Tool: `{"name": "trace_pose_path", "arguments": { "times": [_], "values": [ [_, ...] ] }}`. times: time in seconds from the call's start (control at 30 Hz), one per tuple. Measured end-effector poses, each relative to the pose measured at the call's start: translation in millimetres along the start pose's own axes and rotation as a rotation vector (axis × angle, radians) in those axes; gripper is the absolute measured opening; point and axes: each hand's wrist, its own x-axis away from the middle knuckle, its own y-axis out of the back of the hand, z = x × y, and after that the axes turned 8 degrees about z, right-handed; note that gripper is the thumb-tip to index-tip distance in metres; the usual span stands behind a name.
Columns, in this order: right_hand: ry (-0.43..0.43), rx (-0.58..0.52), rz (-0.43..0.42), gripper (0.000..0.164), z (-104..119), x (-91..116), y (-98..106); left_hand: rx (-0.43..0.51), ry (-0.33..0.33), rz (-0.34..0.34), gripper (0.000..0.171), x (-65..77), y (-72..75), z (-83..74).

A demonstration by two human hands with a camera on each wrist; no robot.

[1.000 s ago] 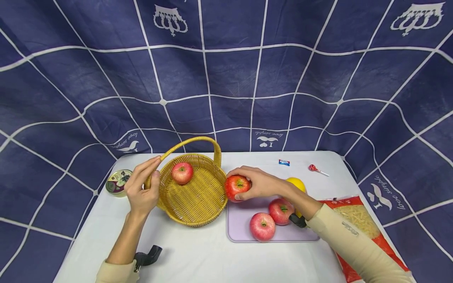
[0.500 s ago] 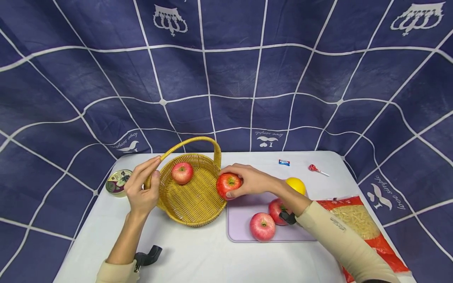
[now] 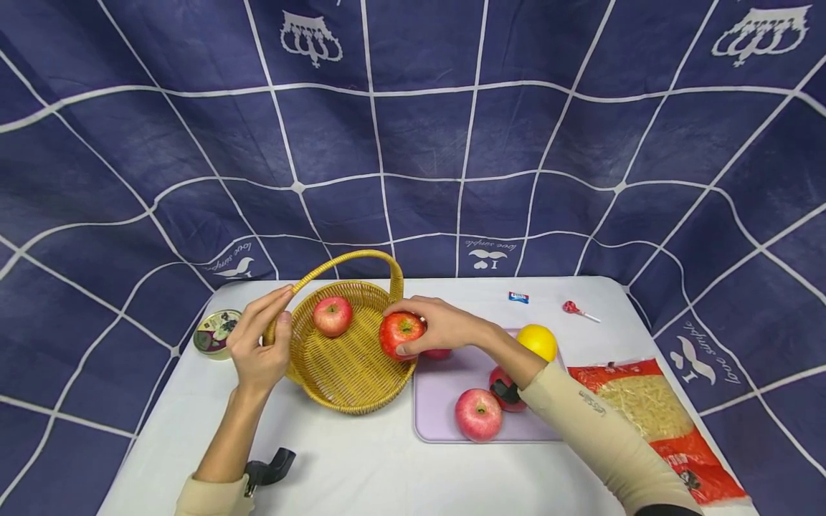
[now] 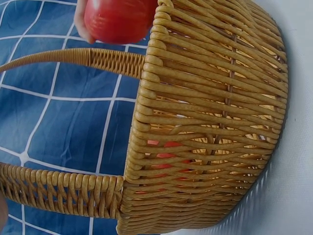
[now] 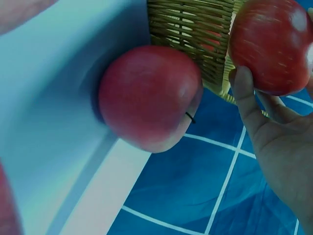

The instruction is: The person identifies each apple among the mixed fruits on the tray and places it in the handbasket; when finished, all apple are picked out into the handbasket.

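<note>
My left hand (image 3: 258, 344) grips the left side of the handle of a yellow-brown wicker basket (image 3: 351, 410). Inside it, toward the back left, sits a pinkish-red apple (image 3: 332, 316). My right hand (image 3: 452, 327) holds a deeper red apple (image 3: 400, 335) over the basket's right rim; in the left wrist view this held apple (image 4: 120, 19) hangs beyond the rim. To the right of the basket lies a lilac tray (image 3: 439, 401) bearing a front apple (image 3: 478, 415), another apple partly covered by the right wrist camera, and a third apple (image 3: 437, 354) mostly hidden behind my right hand.
A round yellow fruit (image 3: 537, 342) sits at the tray's back right. Farther right lies a red bag of pasta (image 3: 645, 408). Behind are a small blue wrapped candy (image 3: 518, 297) and a lollipop (image 3: 571, 307). A round tin (image 3: 217, 333) stands left of the basket.
My right hand has carried the held apple leftward from beside the basket to over its right rim. An apple on the tray behind that hand has come into view. My left hand stays on the handle.
</note>
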Motion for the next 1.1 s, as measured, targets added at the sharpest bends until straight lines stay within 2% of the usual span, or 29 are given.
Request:
{"name": "trace_pose_path", "arguments": {
  "times": [0.67, 1.1],
  "values": [
    [0.011, 0.067, 0.053, 0.064, 3.3, -38.0, -10.7, -0.011, 0.001, 0.003, 0.023, 3.7, 1.1, 6.2],
    [-0.015, 0.089, 0.115, 0.062, 6.6, -65.3, -12.6, 0.003, 0.007, -0.015, 0.021, 0.6, -1.0, 0.0]
  ]
}}
